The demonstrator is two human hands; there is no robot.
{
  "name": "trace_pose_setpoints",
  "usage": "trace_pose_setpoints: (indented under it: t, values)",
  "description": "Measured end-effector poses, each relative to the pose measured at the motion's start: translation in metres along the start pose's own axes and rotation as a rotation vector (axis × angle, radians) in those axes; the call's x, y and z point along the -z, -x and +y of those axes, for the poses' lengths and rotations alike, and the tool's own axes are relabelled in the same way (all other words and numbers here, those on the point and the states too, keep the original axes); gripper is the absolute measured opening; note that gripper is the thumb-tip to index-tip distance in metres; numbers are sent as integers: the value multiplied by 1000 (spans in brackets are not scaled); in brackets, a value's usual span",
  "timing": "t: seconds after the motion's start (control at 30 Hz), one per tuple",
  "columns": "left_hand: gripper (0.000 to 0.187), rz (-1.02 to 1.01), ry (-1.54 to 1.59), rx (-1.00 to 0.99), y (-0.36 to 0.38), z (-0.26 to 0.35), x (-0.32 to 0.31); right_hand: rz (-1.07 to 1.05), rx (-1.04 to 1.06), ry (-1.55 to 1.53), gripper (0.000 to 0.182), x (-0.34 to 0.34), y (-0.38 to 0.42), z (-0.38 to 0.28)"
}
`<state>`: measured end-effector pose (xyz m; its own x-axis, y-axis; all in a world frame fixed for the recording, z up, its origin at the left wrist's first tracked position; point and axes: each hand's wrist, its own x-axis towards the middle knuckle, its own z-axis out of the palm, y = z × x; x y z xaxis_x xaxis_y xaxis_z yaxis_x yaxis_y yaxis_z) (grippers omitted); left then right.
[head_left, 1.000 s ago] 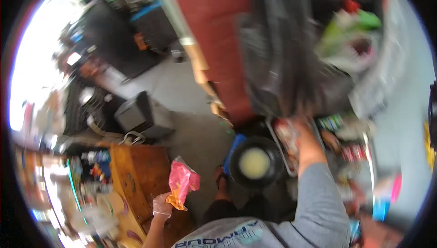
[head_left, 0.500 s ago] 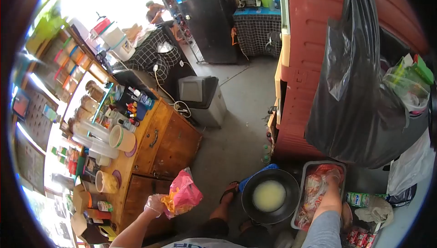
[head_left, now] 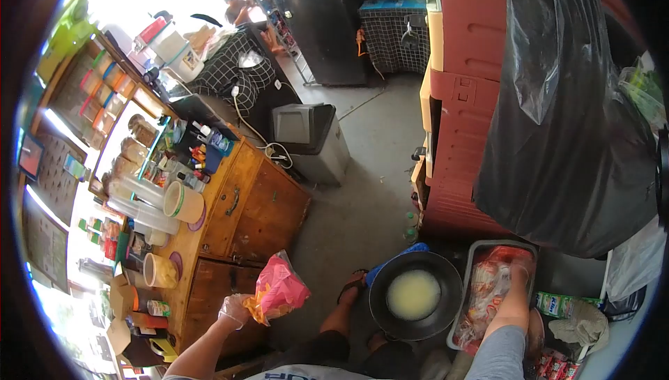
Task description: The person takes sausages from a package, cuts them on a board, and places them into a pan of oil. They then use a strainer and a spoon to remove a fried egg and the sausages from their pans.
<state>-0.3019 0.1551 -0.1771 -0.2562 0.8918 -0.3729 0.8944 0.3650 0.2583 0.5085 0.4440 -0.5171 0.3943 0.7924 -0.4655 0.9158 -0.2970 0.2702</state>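
lower left of the frame, the gloved left hand [head_left: 232,310] holds a pink bag [head_left: 279,289]; lower right, the right hand [head_left: 519,273] reaches into the tray [head_left: 471,286] beside the black pan [head_left: 415,295], its grip unclear.

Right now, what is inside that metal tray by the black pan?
The metal tray holds packets wrapped in clear plastic with red print. The right hand reaches in among them, covering some; what lies beneath cannot be seen.

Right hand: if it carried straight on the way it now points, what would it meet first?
The right hand points into the metal tray, so it would likely meet the clear packets of food there first; depth is unclear.
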Motion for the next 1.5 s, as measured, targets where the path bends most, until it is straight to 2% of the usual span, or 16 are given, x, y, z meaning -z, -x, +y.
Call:
trace_pose_setpoints:
  t: [0.1,0.27,0.37,0.43,0.5,0.53,0.6,0.7,0.93,1.0,1.1,1.23,1.5]
  values:
    - [26,-58,-42,-7,-5,3,-1,-95,-132,-106,33,50,31,-9]
    - [27,-79,-58,0,-14,-24,-16,-64,-86,24,35,11,-5,-9]
    - [27,-66,-55,19,-12,-13,-10,-14,-57,73,36,-19,-27,-6]
    - [27,-61,-79,24,-12,-7,-7,76,-186,-188,37,-31,-30,-2]
    - [27,-82,32,39,-16,-10,-5,169,-320,-443,38,-22,-18,-3]
    - [27,-88,33,36,-17,-8,-5,167,-325,-439,38,-14,-12,-2]
    - [27,-108,-40,87,-18,5,-2,-107,-34,129,40,29,13,-11]
    - [29,-101,-150,31,-19,-14,-21,-105,-95,68,39,5,0,-7]
    - [29,-103,-66,33,-18,-33,-51,-136,-178,-50,37,17,-4,-1]
    - [29,-172,-267,1,-20,-18,-46,-138,-185,-57,36,17,-3,1]
    - [29,-203,-234,7,-24,0,-43,-140,-197,-64,36,16,-5,-1]
    - [29,-232,-261,9,-25,-15,-55,-122,-217,-91,34,15,-4,-6]
    - [32,-164,-144,55,-25,-19,-60,-80,-239,-102,32,15,-5,-10]
